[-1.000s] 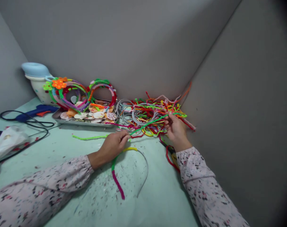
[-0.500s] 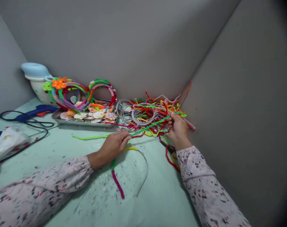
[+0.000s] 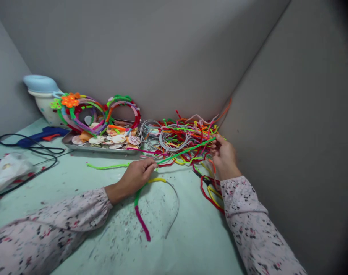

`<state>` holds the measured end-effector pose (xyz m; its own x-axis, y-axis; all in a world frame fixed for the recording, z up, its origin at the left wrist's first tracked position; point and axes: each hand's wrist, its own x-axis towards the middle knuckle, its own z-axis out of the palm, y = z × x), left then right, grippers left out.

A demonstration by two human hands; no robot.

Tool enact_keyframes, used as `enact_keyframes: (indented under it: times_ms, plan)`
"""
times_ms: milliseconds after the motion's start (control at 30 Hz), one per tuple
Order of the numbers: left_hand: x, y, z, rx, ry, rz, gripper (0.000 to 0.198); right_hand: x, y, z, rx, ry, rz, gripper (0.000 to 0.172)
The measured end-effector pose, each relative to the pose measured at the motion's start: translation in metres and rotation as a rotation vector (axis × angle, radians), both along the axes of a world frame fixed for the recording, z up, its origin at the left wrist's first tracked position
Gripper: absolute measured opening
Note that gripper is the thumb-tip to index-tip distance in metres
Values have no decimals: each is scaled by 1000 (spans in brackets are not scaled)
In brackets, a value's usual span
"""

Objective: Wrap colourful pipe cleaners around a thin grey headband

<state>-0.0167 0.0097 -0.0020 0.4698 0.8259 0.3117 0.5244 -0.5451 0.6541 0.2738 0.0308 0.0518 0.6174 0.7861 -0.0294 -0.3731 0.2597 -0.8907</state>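
A green pipe cleaner (image 3: 186,151) is stretched between my two hands above the table. My left hand (image 3: 138,173) pinches its near end, and my right hand (image 3: 224,154) grips the far end beside the wall. Below my left hand lies a headband (image 3: 176,206), its arc partly wrapped in magenta, green and yellow, the rest bare grey. A light green pipe cleaner (image 3: 106,167) lies on the table to the left of my left hand. Near my right wrist are yellow-handled scissors (image 3: 211,187), partly covered by a red pipe cleaner (image 3: 203,191).
A metal tray (image 3: 102,149) of shells stands at the back with wrapped headbands (image 3: 123,101) on it. Right of it is a heap of pipe cleaners (image 3: 196,131) with grey headbands (image 3: 162,143). A blue glue gun (image 3: 38,136), black cord (image 3: 57,151) and blue-lidded container (image 3: 43,93) are left.
My right hand has moved right along or with the green pipe cleaner, so the stretched length is longer. More of the scissors shows. My left hand has barely shifted.
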Motion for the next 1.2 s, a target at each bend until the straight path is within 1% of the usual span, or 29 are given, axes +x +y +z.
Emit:
enact_keyframes:
  times_ms: [133, 200, 367, 500, 600, 733, 900, 1067, 1200]
  plan:
    - [0, 0, 3, 49, 61, -1, 29, 5, 1, -2, -13, -16, -83, 16]
    - [0, 0, 3, 64, 72, -4, 29, 7, 2, -3, -7, -31, -97, 14]
    - [-2, 1, 1, 48, 80, 9, 29, 8, 3, -3, -27, -12, -1, 14]
    - [-3, 2, -1, 25, 75, 20, 28, 9, 3, -1, -21, 13, 15, 13]
    - [-3, 3, -2, 21, 80, 16, 29, 10, 2, 0, -19, 7, 17, 15]
    - [-3, 3, -2, 19, 75, -6, 30, 13, 3, -4, -25, -69, -78, 18]
    - [-2, -1, 1, 40, 83, -40, 31, 14, 3, -9, 59, -222, -220, 16]
    - [-2, -2, 3, 39, 65, -41, 31, 13, 0, -9, 69, -339, -273, 19]
    - [-3, -1, 2, 26, 43, -24, 31, 15, 0, -11, 52, -385, -278, 21]
